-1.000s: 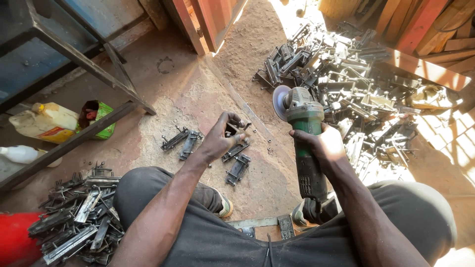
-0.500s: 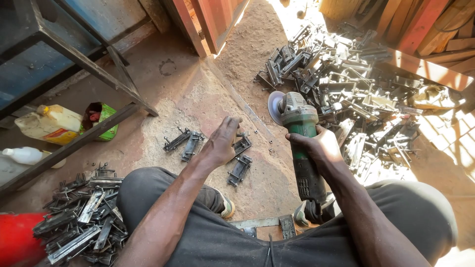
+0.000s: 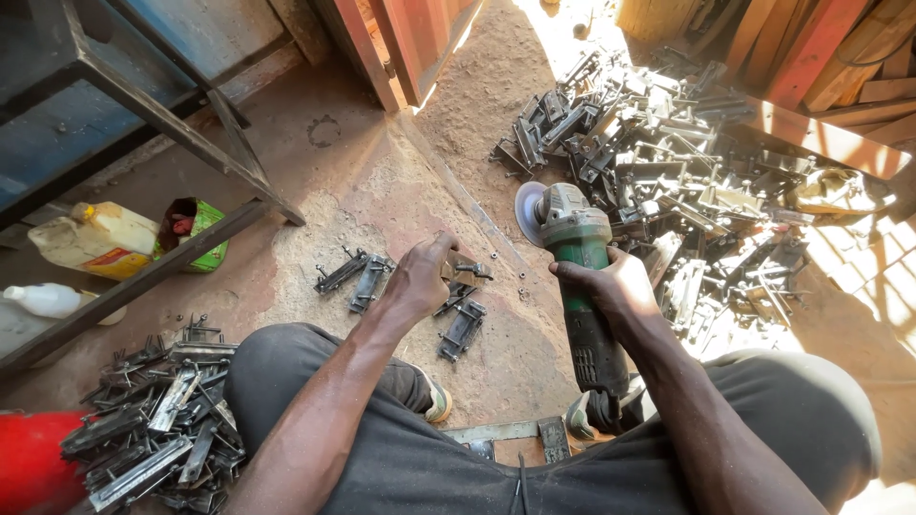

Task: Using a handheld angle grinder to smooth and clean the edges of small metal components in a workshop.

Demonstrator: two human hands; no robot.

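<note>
On the dusty concrete floor (image 3: pixel 315 200) between my knees, my left hand (image 3: pixel 420 277) reaches down with fingers curled onto a small dark metal bracket (image 3: pixel 469 270); whether the fingers have fully closed on it I cannot tell, since the back of the hand hides the grip. Just below it lies a second bracket (image 3: pixel 462 329), and to the left a pair of brackets (image 3: pixel 355 275) rest side by side, apart from the hand. My right hand (image 3: pixel 611 286) is clamped around the green body of an angle grinder (image 3: pixel 577 243), whose grey disc (image 3: pixel 528 214) stands tilted on edge just above the floor, near the bracket but not touching it.

Beyond the grinder, a large heap of metal parts (image 3: pixel 668 162) spreads toward the sunlit right side, up against red-painted boards (image 3: pixel 821 114). At my lower left, a smaller pile of metal pieces (image 3: pixel 157 420) lies beside a red cylinder (image 3: pixel 29 467).

Under the slanted steel frame (image 3: pixel 191 143) at left, I see a yellowish plastic jug (image 3: pixel 95 238) lying on its side with a red and yellow label, a green packet (image 3: pixel 196 229) standing open just beside it, and a white bottle (image 3: pixel 48 300) lower down, also on its side.
</note>
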